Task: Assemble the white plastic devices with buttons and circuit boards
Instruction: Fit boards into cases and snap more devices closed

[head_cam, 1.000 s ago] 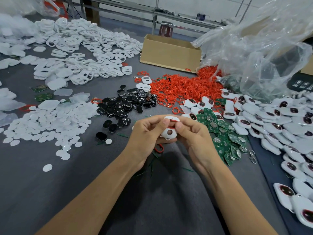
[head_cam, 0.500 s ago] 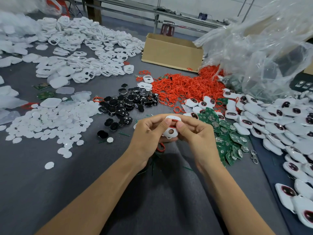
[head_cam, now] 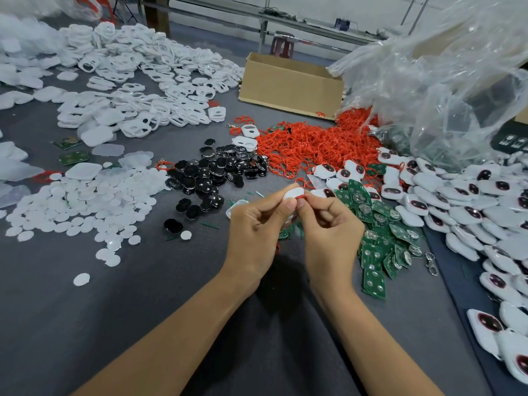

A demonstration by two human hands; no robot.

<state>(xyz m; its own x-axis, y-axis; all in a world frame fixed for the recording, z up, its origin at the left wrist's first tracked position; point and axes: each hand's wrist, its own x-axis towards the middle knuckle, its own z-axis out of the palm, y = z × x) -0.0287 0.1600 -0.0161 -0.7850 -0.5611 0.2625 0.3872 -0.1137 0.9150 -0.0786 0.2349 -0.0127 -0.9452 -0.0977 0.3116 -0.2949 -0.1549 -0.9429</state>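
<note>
Matt grey cloth table (head_cam: 85, 324). White plastic shells (head_cam: 137, 81), semi-gloss. Glossy black buttons (head_cam: 217, 170). Red rubbery rings (head_cam: 314, 144). Green circuit boards (head_cam: 380, 247), shiny metal contacts. Matt cardboard box (head_cam: 288, 87). Clear crinkled plastic bag (head_cam: 443, 81).

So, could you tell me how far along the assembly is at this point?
Done: a big pile of assembled devices lies at the right. In hand: the left hand holds one white shell while the right hand pinches a red ring at its edge. Left: heaps of white shells, black buttons, red rings and green circuit boards lie loose.
</note>
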